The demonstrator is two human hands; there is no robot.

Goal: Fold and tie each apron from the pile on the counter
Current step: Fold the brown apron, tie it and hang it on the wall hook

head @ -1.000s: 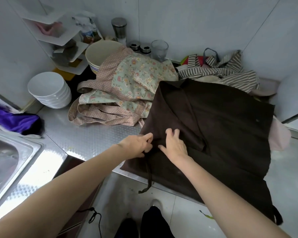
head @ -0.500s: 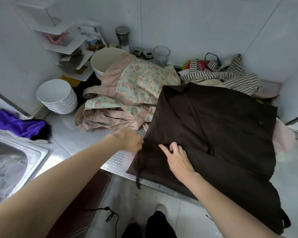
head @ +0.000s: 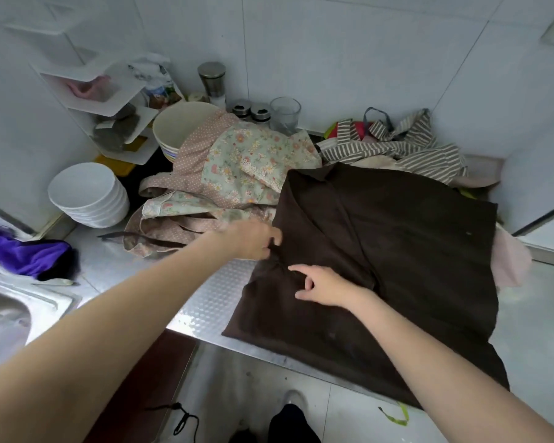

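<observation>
Steel counter (head: 205,302) in a tiled corner, sink to the left. A brown apron (head: 397,251) lies spread flat at the counter's front edge, its lower part overhanging. Left hand (head: 253,239) pinches the apron's left edge, fabric bunched there. Right hand (head: 322,284) rests on the cloth, fingers loosely spread. Floral apron (head: 253,161) and striped apron (head: 413,148) heaped behind; stacked white bowls (head: 88,195) further left.

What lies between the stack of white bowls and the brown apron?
In the head view, the floral apron lies crumpled between the white bowls and the brown apron.
</observation>
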